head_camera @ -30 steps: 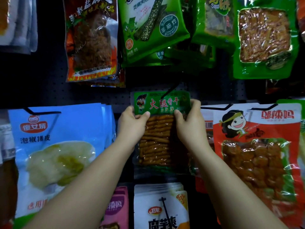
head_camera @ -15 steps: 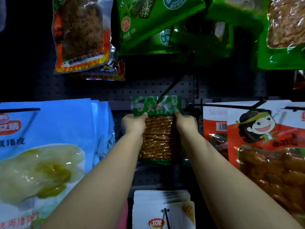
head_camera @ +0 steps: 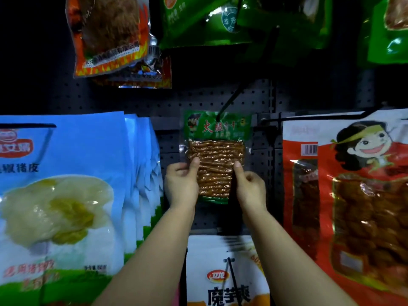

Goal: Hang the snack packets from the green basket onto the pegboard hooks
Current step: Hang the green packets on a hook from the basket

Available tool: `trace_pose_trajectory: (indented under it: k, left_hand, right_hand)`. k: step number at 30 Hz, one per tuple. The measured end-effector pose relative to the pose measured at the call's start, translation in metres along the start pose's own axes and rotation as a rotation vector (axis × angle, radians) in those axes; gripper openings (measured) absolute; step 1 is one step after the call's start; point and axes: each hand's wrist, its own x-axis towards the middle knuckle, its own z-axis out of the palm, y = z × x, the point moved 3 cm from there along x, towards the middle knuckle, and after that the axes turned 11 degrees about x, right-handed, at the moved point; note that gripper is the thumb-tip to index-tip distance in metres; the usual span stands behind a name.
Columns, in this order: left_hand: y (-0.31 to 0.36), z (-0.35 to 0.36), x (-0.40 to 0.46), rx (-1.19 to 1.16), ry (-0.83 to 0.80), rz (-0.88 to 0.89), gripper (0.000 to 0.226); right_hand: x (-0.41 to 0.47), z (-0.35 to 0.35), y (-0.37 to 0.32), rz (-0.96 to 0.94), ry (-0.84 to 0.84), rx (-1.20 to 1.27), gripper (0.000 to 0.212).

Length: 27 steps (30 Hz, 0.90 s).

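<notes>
Closest in, both forearms reach up over a white pouch with black lettering [head_camera: 227, 272], and the left hand [head_camera: 182, 186] and right hand [head_camera: 250, 188] each pinch a side edge of the clear-fronted green-topped snack packet of brown sticks [head_camera: 217, 157], thumbs on the front, other fingers curled. It hangs long axis vertical, dead centre between two equally near hands. Its green header looks threaded on the black wire hook [head_camera: 229, 100] from the grey pegboard [head_camera: 198, 100], so probably just let go.
</notes>
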Motion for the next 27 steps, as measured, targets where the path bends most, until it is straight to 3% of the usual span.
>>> trace_pose_trajectory:
  k: [9,12,15,21,27]
  left_hand:
    - [-0.049,-0.037,-0.055,0.117,-0.069,-0.163,0.044]
    - [-0.052,-0.061,-0.085,0.071,-0.211,-0.193,0.03]
    - [-0.052,-0.088,-0.125,0.079,-0.387,-0.126,0.008]
    - [-0.097,-0.152,-0.235,0.119,-0.596,-0.006,0.017]
    - [-0.185,-0.168,-0.354,0.317,-0.872,-0.109,0.025]
  right_hand:
    - [-0.054,-0.039,0.045,0.264,-0.049,-0.01,0.04]
    - [-0.097,-0.059,0.036,0.325,-0.067,0.065,0.022]
    - [-0.153,-0.083,0.024,0.265,-0.097,0.067,0.011]
    - [-0.285,-0.164,0.025,0.138,0.024,-0.042,0.013]
    - [-0.392,-0.27,0.079,0.378,0.145,-0.23,0.018]
